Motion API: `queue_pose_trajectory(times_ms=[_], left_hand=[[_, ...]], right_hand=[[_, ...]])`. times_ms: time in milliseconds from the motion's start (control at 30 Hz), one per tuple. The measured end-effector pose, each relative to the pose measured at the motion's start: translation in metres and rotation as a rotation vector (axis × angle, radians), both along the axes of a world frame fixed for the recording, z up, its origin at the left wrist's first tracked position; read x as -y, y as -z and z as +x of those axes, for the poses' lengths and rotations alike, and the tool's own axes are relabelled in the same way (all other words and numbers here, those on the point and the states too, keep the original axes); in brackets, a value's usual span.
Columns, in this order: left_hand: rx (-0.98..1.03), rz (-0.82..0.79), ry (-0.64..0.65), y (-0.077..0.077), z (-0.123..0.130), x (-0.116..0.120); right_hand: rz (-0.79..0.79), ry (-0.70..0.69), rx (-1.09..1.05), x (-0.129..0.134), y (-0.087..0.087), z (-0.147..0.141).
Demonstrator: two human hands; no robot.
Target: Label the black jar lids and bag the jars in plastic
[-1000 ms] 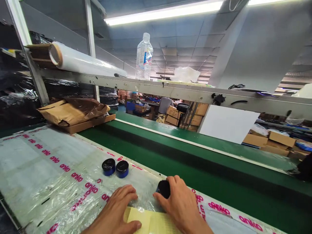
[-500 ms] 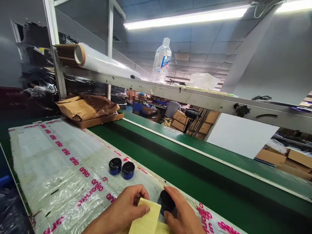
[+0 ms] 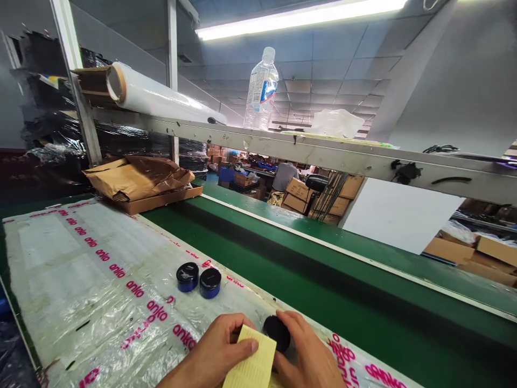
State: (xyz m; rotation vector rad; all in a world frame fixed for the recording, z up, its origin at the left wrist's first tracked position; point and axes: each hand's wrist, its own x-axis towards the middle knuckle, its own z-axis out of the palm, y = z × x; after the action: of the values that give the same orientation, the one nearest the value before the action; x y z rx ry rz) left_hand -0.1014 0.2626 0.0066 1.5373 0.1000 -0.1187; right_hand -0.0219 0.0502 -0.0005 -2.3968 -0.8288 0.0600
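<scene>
Yellow paper, a lined label sheet [image 3: 251,367], was pinched between the thumb and fingers of the left hand [image 3: 210,355] at the bottom edge of the view, its upper corner standing just beside the black-lidded jar [image 3: 277,332]. That jar sat directly right of the pinch, closed in by the right hand [image 3: 307,358], whose thumb and fingers wrapped its far and near sides while the dark lid showed between them. Both hands rested on a clear plastic sheet [image 3: 81,269] printed with pink lettering that covered the bench. Ahead and left of the left hand's grip, well apart from it, two more small blue jars [image 3: 198,279] with black lids stood touching each other on the same plastic. Beyond the held jar ran a green conveyor belt [image 3: 323,291]. Farther off to the left lay crumpled brown paper on a cardboard tray [image 3: 141,183], and overhead a shelf rail [image 3: 323,156] carried a roll of clear film [image 3: 157,99] and a water bottle [image 3: 262,89].
</scene>
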Motion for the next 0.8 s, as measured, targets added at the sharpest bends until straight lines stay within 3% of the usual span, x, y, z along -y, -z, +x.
queue_pose_trajectory(times_ms=[167, 433, 800], left_hand=[[-0.029, -0.042, 0.003, 0.001, -0.001, 0.001], [0.004, 0.018, 0.03, 0.003, -0.001, 0.006], [-0.003, 0.074, 0.009, -0.002, -0.004, 0.009]], right_hand=[[0.325, 0.04, -0.154, 0.002, -0.011, -0.004], [0.382, 0.004, -0.172, -0.018, -0.012, -0.015], [0.441, 0.051, -0.228, -0.022, -0.014, -0.02]])
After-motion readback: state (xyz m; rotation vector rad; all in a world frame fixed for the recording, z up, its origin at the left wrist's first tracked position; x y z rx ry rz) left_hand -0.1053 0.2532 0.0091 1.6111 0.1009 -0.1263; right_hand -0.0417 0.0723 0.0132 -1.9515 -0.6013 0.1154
